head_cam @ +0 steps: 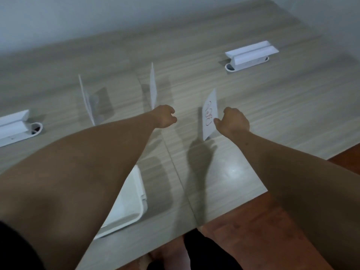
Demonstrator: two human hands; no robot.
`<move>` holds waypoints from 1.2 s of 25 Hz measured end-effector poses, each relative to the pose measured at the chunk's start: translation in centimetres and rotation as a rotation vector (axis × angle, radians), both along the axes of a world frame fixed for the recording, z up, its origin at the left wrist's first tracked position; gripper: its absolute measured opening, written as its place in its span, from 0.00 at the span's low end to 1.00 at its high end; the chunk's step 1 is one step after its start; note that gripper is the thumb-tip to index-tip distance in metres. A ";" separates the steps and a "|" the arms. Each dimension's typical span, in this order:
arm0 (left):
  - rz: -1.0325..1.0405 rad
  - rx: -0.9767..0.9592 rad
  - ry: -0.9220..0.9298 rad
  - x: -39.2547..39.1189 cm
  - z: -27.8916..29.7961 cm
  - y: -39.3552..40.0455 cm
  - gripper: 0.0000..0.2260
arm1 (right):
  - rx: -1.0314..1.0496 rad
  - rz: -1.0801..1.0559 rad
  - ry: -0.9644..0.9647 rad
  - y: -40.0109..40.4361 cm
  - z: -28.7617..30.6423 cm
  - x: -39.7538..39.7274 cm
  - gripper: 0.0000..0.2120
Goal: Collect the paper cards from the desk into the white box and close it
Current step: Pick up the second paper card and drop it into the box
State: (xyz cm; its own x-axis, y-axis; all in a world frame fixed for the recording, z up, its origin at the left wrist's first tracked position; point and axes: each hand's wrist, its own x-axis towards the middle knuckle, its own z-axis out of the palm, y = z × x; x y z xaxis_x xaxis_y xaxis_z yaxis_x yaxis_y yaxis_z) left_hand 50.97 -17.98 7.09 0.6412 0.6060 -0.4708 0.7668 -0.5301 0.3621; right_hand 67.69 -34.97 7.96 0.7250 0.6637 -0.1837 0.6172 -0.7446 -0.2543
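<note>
pinching a marked card (210, 114) in my right hand (232, 121) above bare desk (272, 106); left hand (164, 116) curled, maybe gripping a blurred card (153, 85); my forearm hides the box (128, 203).

Three white cards (210, 114) upright on desk; white box (128, 203) near edge

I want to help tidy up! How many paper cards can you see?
3. One card with red writing is held by the right hand. One stands by the left hand, another farther left. The arms may hide more.

Two white cable covers (251, 53) (13, 125) raised; reddish floor (253, 227).
</note>
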 end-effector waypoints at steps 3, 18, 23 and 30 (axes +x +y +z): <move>-0.108 0.020 0.065 5.7 -0.7 0.0 0.24 | 0.052 -0.104 0.299 1.3 -2.0 2.6 0.17; -0.078 0.326 -0.285 6.2 9.6 -1.1 0.14 | 0.458 0.262 0.272 0.5 4.1 4.8 0.11; 0.068 0.397 -0.353 -4.9 14.1 -3.9 0.12 | 0.609 0.367 0.212 0.2 8.6 -3.4 0.13; 0.338 0.441 -0.411 -23.9 16.4 -10.8 0.10 | 0.632 0.590 0.271 -1.2 10.1 -19.4 0.12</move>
